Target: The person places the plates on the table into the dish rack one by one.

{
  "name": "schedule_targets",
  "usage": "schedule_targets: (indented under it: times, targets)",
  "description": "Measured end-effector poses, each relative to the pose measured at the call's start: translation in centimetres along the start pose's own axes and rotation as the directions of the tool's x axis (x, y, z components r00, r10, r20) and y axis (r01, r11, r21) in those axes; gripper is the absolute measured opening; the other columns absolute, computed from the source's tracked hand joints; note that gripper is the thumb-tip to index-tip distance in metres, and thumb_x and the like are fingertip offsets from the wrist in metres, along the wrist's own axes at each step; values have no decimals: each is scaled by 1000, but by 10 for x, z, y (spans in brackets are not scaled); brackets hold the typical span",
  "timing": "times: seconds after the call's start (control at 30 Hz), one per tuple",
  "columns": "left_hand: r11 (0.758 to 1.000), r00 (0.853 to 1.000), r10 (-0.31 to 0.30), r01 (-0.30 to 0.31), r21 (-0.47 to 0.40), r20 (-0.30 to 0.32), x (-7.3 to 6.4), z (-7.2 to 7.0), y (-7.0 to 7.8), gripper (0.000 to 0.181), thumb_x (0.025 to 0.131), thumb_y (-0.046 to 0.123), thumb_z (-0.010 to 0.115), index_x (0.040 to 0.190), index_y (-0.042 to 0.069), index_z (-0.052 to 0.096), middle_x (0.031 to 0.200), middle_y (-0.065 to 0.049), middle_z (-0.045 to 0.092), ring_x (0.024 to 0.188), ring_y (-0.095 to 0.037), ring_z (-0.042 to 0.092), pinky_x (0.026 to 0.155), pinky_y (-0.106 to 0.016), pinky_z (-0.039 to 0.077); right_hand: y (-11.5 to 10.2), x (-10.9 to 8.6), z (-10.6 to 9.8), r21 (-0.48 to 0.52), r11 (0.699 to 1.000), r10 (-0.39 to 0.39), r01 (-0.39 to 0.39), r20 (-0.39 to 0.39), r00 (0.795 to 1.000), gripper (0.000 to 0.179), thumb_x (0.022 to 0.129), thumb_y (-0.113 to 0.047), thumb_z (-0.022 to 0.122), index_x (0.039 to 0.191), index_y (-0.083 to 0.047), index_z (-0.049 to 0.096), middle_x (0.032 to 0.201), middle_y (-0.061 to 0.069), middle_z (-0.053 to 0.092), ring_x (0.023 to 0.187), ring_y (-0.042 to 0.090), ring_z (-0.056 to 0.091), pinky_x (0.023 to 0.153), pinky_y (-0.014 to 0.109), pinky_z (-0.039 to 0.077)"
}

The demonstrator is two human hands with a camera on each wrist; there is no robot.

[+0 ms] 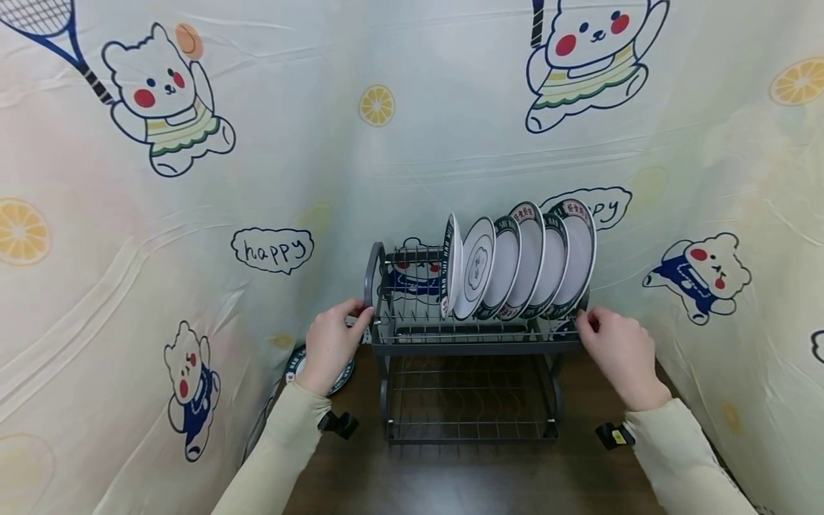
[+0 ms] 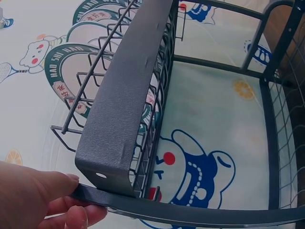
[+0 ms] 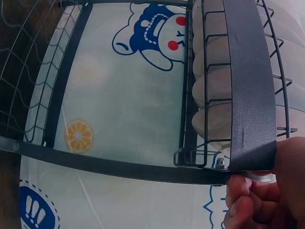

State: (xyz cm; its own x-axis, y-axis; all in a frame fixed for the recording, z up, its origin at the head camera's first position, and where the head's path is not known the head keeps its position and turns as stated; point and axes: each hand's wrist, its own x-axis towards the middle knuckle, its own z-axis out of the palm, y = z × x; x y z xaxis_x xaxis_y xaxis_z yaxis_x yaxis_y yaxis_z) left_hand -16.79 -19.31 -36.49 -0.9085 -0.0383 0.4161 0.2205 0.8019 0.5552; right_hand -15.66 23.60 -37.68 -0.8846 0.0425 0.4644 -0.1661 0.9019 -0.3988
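Observation:
A dark grey two-tier dish rack (image 1: 476,349) stands on the table between my hands. Several white plates (image 1: 476,268) with dark patterned rims stand on edge in its upper tier, mostly toward the right. My left hand (image 1: 331,347) pinches the rack's left side frame, thumb above and fingers curled beneath, as the left wrist view shows of the metal bar (image 2: 157,210). At the opposite end, my right hand (image 1: 621,354) grips the right side frame (image 3: 119,167) near the upper tier's corner, its fingers curled under the bar.
Another dark-rimmed plate (image 1: 341,380) is partly hidden behind my left wrist. The brown table (image 1: 463,479) extends under and in front of the rack. A pale cloth (image 1: 335,172) printed with cartoon bears hangs behind and on both sides. The lower wire tier (image 1: 470,429) holds no plates.

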Motion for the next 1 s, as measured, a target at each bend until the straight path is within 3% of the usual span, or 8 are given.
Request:
schedule_targets:
  times: [0.33,0.7,1.0]
  targets:
    - [1000,999,16,-16,4,-35,-1,3,-3,19,100,26,72,104,8,78,96,-10,78,67,-24,67,51,-33,42,-4,8,0,-6,1000,1,-1,18,1000,39,102,-20,59,65,-12,53,54,0,46,47,20,42,42,34,29]
    - [999,1000,13,-14,-45,-19,1,4,-8,18,101,28,71,103,11,76,96,-7,77,73,-21,66,56,-33,46,-6,11,3,5,1000,7,-7,14,1000,40,104,-16,56,66,-10,51,54,2,43,47,21,41,43,33,29]
    - [994,998,-64,65,-82,16,-7,7,-20,34,106,42,60,109,12,75,99,-7,75,76,-23,64,67,-36,50,-6,8,5,0,1000,19,-19,17,1000,39,104,-16,56,66,-10,50,54,2,42,48,21,41,43,33,29]
